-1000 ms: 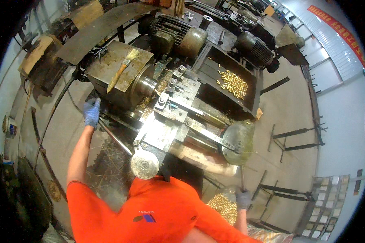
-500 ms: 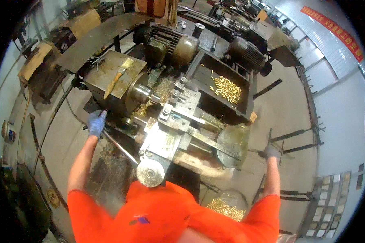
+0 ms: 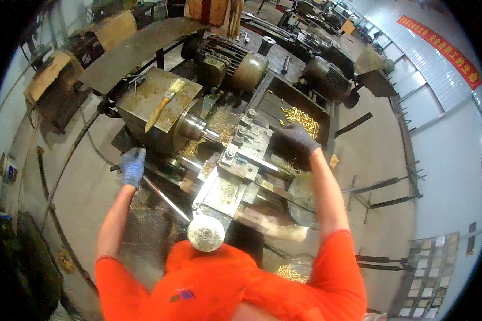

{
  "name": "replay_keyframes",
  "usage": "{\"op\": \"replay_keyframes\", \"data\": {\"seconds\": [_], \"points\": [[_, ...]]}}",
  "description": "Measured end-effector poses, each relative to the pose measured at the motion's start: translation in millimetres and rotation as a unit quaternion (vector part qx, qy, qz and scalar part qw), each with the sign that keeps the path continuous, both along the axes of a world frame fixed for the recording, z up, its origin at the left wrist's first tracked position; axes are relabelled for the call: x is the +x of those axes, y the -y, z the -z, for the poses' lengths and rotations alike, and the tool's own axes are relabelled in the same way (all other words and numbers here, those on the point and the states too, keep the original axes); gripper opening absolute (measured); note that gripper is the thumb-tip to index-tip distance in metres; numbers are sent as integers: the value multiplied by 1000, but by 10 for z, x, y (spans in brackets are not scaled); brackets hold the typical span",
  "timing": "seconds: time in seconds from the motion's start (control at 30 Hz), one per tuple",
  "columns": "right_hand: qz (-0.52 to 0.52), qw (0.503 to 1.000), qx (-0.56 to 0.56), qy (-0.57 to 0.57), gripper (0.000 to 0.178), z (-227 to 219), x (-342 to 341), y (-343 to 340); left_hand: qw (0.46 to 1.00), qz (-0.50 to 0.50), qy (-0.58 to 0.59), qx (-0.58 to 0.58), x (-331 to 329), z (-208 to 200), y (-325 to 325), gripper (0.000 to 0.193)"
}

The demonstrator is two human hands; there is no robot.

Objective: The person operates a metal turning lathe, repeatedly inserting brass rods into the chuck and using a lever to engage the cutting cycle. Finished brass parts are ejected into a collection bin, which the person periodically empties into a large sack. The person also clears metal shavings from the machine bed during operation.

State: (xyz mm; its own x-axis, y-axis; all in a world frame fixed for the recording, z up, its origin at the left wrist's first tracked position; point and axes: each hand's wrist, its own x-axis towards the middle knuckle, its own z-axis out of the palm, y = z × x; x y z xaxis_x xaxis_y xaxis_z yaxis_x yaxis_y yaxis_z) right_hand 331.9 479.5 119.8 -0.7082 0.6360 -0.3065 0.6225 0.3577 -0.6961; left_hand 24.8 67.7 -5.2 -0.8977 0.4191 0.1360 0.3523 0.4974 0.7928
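My left hand point(image 3: 133, 167), in a blue glove, is at the front of the lathe's headstock point(image 3: 158, 101), next to a slanted metal rod point(image 3: 168, 199). Its fingers are curled; whatever they grip is hidden. My right hand point(image 3: 300, 137), in a dark grey glove, reaches over the near side of a dark metal tray point(image 3: 269, 96), just below a heap of small brass pieces point(image 3: 303, 117). Its fingers stretch leftward toward the tool slide point(image 3: 254, 136), with nothing visible in them. The chuck point(image 3: 191, 127) holds a short pale bar pointing at the slide.
A brush point(image 3: 163, 104) lies on the headstock. Motors point(image 3: 233, 59) stand behind it. A round handwheel point(image 3: 205, 232) is close to my body. Below right, a container holds more brass pieces point(image 3: 292, 272). Metal bars point(image 3: 380, 182) stick out at the right.
My right hand has moved from the lever at the far right, up and left, to the tray of brass pieces. My left hand stays at the headstock. The view has shifted slightly.
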Motion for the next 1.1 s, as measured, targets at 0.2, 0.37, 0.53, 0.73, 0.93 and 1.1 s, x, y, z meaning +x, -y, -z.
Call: {"op": "replay_keyframes", "data": {"seconds": [0.2,0.37,0.53,0.73,0.93,1.1], "points": [[-67,931,206,293,45,-248,664,300,987,57,105,110,61,-113,48,25],[27,984,169,44,33,-255,1147,885,995,19,98,-14,-723,607,737,35],[142,986,83,-5,31,-119,1612,1415,908,95,-100,-395,-865,637,956,33],[163,984,67,-16,26,-117,1747,1615,923,-74,59,-373,-769,1488,658,32],[124,979,151,-57,20,-527,1076,1502,907,85,-11,-412,-890,1496,818,29],[-49,980,180,-68,39,-429,-156,1148,884,84,5,-460,-986,1294,975,30]]}}
